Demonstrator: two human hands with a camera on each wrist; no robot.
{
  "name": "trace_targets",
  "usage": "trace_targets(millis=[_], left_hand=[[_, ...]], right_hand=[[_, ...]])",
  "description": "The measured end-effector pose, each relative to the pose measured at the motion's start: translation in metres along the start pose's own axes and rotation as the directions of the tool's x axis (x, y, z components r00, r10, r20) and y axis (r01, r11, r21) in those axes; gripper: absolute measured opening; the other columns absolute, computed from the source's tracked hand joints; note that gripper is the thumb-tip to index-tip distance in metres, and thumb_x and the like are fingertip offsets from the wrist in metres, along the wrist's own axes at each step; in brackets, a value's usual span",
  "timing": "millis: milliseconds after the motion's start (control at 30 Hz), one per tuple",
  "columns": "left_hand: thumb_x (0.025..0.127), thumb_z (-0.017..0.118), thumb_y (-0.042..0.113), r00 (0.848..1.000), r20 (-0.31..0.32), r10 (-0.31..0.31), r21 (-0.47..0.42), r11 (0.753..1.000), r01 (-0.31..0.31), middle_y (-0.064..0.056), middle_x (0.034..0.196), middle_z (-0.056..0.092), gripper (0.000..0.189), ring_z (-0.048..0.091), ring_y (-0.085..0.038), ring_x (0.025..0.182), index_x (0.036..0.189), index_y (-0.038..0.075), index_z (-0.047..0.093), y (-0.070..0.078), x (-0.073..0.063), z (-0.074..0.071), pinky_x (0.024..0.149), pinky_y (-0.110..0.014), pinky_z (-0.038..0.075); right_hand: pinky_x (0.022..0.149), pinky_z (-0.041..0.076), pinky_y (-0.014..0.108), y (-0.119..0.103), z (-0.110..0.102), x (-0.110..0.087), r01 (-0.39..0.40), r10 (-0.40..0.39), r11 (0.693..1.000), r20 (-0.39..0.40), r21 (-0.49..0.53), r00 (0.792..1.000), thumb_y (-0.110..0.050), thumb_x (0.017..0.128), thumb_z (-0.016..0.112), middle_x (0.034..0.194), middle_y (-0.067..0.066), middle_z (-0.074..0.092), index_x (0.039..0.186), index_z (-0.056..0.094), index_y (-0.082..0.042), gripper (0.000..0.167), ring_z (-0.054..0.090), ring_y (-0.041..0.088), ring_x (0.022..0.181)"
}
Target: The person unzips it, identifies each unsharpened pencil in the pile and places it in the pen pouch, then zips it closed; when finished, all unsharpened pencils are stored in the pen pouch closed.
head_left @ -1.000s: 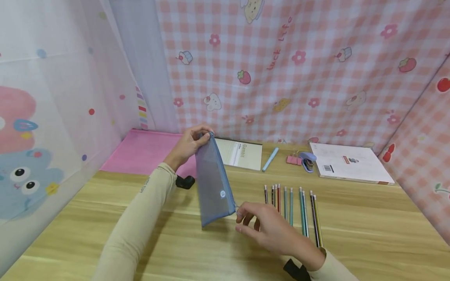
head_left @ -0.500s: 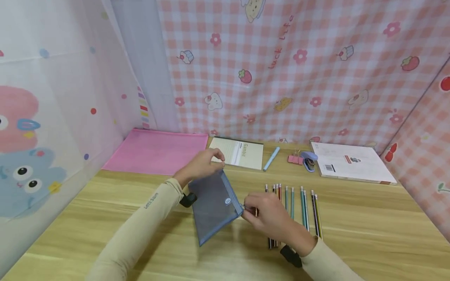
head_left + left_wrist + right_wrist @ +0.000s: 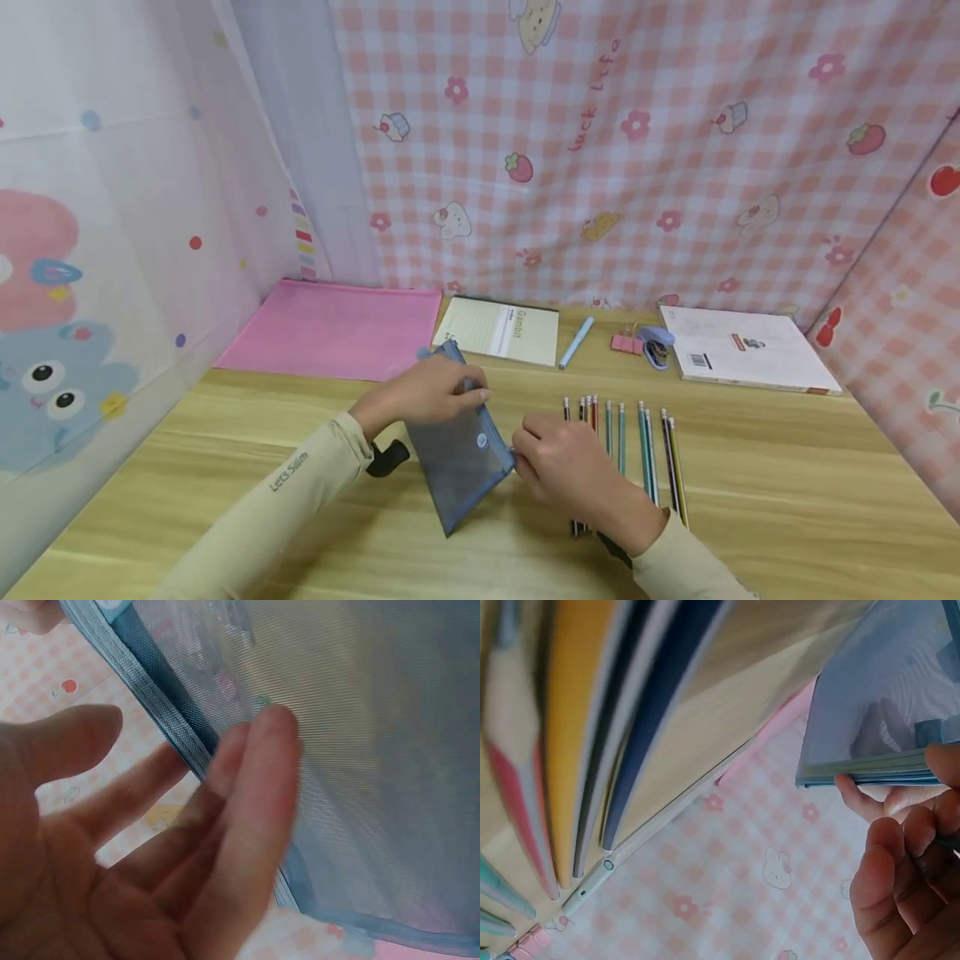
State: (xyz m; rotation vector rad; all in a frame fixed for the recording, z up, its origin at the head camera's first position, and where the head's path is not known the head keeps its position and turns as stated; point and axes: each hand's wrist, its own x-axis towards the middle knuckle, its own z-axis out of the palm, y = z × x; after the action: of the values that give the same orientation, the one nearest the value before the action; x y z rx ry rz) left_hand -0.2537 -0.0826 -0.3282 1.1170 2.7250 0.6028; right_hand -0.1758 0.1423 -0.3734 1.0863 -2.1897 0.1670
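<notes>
A blue-grey mesh zip pouch [image 3: 450,475] is held up tilted over the table, its zippered edge [image 3: 497,435] facing right. My left hand [image 3: 427,392] lies across its upper part. In the left wrist view, the thumb [image 3: 79,742] stands apart from the zipper tape, while the fingers [image 3: 251,810] reach across that edge, some before the mesh and one behind. My right hand [image 3: 566,458] pinches the pouch's near corner at the zipper end; its curled fingers [image 3: 885,877] hide the pull. Several pencils [image 3: 651,462] lie in a row beside and partly beneath the right hand.
Along the back lie a pink folder [image 3: 330,329], a cream notepad [image 3: 498,329], a light blue pen [image 3: 576,342], a pink binder clip [image 3: 627,342], a purple stapler [image 3: 657,346] and a white book [image 3: 750,350]. Patterned curtains [image 3: 600,125] enclose the table.
My right hand has closed its fingers at the zipper end. The pouch has dropped lower and tilted, and my left hand has moved from its far top corner down along the zippered edge.
</notes>
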Motion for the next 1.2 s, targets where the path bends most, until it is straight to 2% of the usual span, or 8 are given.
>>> trace_targets(millis=[133, 267, 500, 800, 900, 1000, 1067, 1200], left_hand=[[0.101, 0.058, 0.024, 0.998, -0.06, -0.011, -0.046, 0.999, 0.008, 0.001, 0.081, 0.074, 0.021, 0.062, -0.003, 0.065, 0.109, 0.012, 0.073, -0.005, -0.003, 0.0, 0.061, -0.021, 0.053], [0.101, 0.056, 0.025, 0.997, -0.062, -0.041, -0.085, 0.996, 0.036, 0.001, 0.066, 0.069, 0.022, 0.06, -0.004, 0.053, 0.094, 0.01, 0.071, -0.006, -0.005, 0.001, 0.052, -0.021, 0.05], [0.105, 0.051, 0.03, 0.995, 0.038, -0.094, -0.168, 0.981, 0.099, 0.002, 0.06, 0.063, 0.029, 0.061, -0.009, 0.047, 0.121, 0.01, 0.065, -0.002, -0.007, 0.005, 0.046, -0.025, 0.054], [0.101, 0.057, 0.022, 0.99, -0.088, -0.111, -0.268, 0.96, 0.084, -0.001, 0.062, 0.07, 0.02, 0.066, -0.01, 0.05, 0.088, 0.01, 0.067, -0.005, -0.007, 0.006, 0.05, -0.024, 0.057], [0.098, 0.061, 0.019, 0.987, -0.14, -0.079, -0.223, 0.974, 0.047, 0.001, 0.062, 0.069, 0.019, 0.064, -0.008, 0.052, 0.081, 0.013, 0.065, -0.007, -0.007, 0.004, 0.05, -0.022, 0.053], [0.093, 0.064, 0.013, 0.977, -0.203, -0.072, -0.183, 0.982, 0.034, 0.001, 0.068, 0.071, 0.009, 0.065, -0.007, 0.058, 0.084, 0.012, 0.065, -0.009, -0.008, -0.001, 0.054, -0.02, 0.053], [0.09, 0.064, 0.009, 0.97, -0.231, -0.074, -0.165, 0.986, 0.036, -0.001, 0.073, 0.072, 0.003, 0.067, -0.007, 0.063, 0.088, 0.009, 0.066, -0.009, -0.008, -0.004, 0.058, -0.02, 0.055], [0.088, 0.063, 0.005, 0.964, -0.262, -0.037, -0.078, 0.997, 0.017, -0.002, 0.076, 0.073, 0.009, 0.065, -0.006, 0.065, 0.095, 0.005, 0.068, -0.01, -0.008, -0.005, 0.061, -0.019, 0.056]], right_hand=[[0.045, 0.034, 0.013, 0.0, 0.0, -0.001, -0.027, 0.027, 0.999, -0.003, -0.025, 1.0, -0.008, 0.074, 0.078, 0.065, -0.005, 0.051, 0.068, 0.059, -0.013, 0.021, 0.042, 0.003, 0.054], [0.043, 0.03, 0.013, -0.002, -0.001, 0.001, -0.026, 0.025, 0.998, -0.029, -0.063, 0.999, -0.009, 0.072, 0.077, 0.062, -0.005, 0.05, 0.063, 0.057, -0.013, 0.022, 0.038, 0.003, 0.052], [0.044, 0.017, 0.013, -0.006, -0.003, 0.005, -0.042, 0.036, 0.988, -0.045, -0.146, 0.998, -0.009, 0.075, 0.074, 0.059, -0.004, 0.046, 0.057, 0.053, -0.013, 0.028, 0.029, 0.003, 0.05], [0.043, 0.025, 0.014, -0.009, -0.004, 0.003, -0.098, 0.091, 0.98, -0.046, -0.173, 0.995, -0.008, 0.076, 0.072, 0.059, -0.002, 0.048, 0.06, 0.059, -0.009, 0.021, 0.038, 0.007, 0.05], [0.044, 0.039, 0.017, -0.012, -0.003, 0.002, -0.071, 0.075, 0.991, 0.033, -0.117, 0.997, -0.013, 0.078, 0.078, 0.069, -0.002, 0.055, 0.072, 0.065, -0.009, 0.015, 0.046, 0.007, 0.055], [0.055, 0.052, 0.018, -0.015, -0.005, 0.0, -0.072, 0.046, 0.991, 0.213, 0.114, 0.976, -0.02, 0.081, 0.081, 0.09, 0.0, 0.064, 0.1, 0.069, -0.007, 0.026, 0.056, 0.006, 0.066], [0.063, 0.054, 0.016, -0.015, -0.008, -0.002, -0.157, 0.033, 0.93, 0.349, 0.334, 0.937, -0.023, 0.085, 0.079, 0.108, 0.003, 0.066, 0.123, 0.063, -0.008, 0.044, 0.058, 0.002, 0.071], [0.068, 0.057, 0.017, -0.004, -0.019, -0.004, -0.407, 0.005, 0.633, 0.522, 0.658, 0.853, -0.019, 0.092, 0.073, 0.129, 0.012, 0.064, 0.146, 0.048, -0.013, 0.059, 0.063, -0.001, 0.079]])
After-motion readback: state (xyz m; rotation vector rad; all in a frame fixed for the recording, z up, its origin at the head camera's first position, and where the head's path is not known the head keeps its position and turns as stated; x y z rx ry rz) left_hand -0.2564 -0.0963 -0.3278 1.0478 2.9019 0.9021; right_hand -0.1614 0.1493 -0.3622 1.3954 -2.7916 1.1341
